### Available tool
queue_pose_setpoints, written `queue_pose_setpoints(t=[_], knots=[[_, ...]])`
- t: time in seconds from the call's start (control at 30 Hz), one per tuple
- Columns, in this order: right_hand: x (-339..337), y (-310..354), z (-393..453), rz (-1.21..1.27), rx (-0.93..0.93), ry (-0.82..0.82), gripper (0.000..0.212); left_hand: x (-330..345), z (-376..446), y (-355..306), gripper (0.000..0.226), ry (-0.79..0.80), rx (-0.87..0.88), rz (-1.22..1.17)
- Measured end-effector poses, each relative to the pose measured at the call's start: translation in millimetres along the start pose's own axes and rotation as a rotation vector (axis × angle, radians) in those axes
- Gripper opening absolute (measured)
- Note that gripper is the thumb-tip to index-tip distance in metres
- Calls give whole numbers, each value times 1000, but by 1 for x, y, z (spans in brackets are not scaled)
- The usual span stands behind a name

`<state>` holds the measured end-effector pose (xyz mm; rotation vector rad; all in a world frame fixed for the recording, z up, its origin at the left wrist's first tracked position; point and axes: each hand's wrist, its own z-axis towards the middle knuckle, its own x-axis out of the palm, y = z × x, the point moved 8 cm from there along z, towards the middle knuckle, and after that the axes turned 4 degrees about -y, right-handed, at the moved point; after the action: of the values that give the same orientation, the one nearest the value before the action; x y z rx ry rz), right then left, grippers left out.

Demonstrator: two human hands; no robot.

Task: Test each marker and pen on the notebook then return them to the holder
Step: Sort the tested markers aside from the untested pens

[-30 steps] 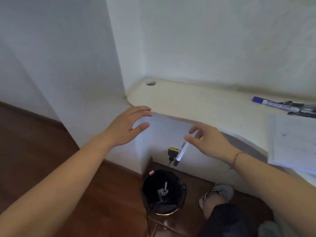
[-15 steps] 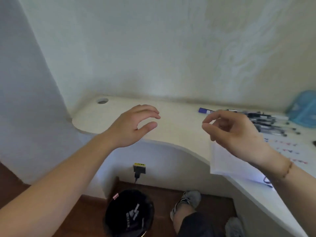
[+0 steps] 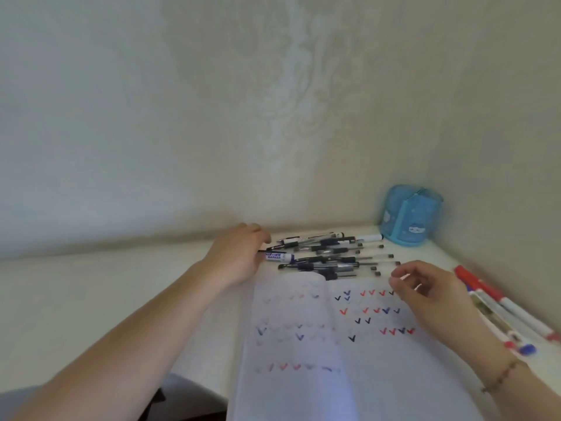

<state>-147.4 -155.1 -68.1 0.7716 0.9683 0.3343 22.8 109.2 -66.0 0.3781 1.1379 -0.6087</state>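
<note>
- The desk (image 3: 121, 299) carries the open notebook (image 3: 349, 360), its pages already covered in red, blue and black ticks; the blue holder (image 3: 409, 217) stands in the far corner, well apart from both hands
- The pile of pens (image 3: 331, 253) lies just beyond the notebook; red-capped markers (image 3: 501, 305) lie along its right side
- The left hand (image 3: 236, 256) reaches the blue marker (image 3: 279, 256) at the pile's left end; whether it grips yet, I cannot tell
- The right hand (image 3: 425, 287) hovers loosely curled over the page, holding nothing
- Risk: dragging the marker could scatter the loose pens; one may roll off the desk
</note>
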Motion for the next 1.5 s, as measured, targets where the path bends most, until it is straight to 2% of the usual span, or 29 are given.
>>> queue_pose_setpoints(t=[0.17, 0.27, 0.37, 0.53, 0.67, 0.77, 0.83, 0.9, 0.93, 1.0, 1.1, 1.13, 1.2, 1.27, 1.37, 1.43, 1.5], knots=[[-8, 0, -1, 33, -78, -22, 13, 26, 9, 20, 14, 151, -13, -47], [-9, 4, -3, 4, -135, -20, 15, 16, 11, 23, 11, 14, 25, -151], [-4, 7, -3, -50, -162, 26, 17, 23, 2, 9, 20, 33, 163, -48], [-6, 0, -3, -20, -161, 25, 22, 18, -4, 16, 27, -53, 181, 41], [-6, 4, -5, -32, -154, 43, 20, 14, -1, 14, 16, -70, 243, 160], [-5, 6, -6, -53, -141, 73, 16, 10, 3, 10, 14, -89, 218, 192], [-4, 7, -7, -56, -145, 79, 14, 1, 6, -4, 9, -113, 193, 128], [-4, 10, -7, 4, -152, 73, 6, -17, 12, -27, 8, -127, 104, -56], [-3, 12, -8, 73, -151, 81, 12, -23, 14, -46, 8, -111, 108, -153], [1, 17, -12, 265, -119, 121, 29, -36, 10, -103, 11, -59, 262, -328], [1, 28, -19, 599, -80, 77, 23, -45, -10, -176, 21, -68, 587, -409], [-3, 29, -20, 655, -64, 17, 23, -41, -14, -183, 27, -82, 631, -414], [-8, 26, -21, 724, -19, -85, 22, -32, -13, -178, 36, -112, 607, -452], [-5, 27, -21, 741, -10, -75, 29, -26, -13, -171, 42, -153, 585, -471], [14, 34, -27, 736, -66, 72, 26, -24, -22, -175, 22, -173, 638, -486], [19, 33, -30, 726, -68, 85, 27, -21, -27, -177, 2, -141, 656, -535], [20, 33, -31, 694, -98, 87, 32, -17, -27, -177, 5, -71, 665, -582]])
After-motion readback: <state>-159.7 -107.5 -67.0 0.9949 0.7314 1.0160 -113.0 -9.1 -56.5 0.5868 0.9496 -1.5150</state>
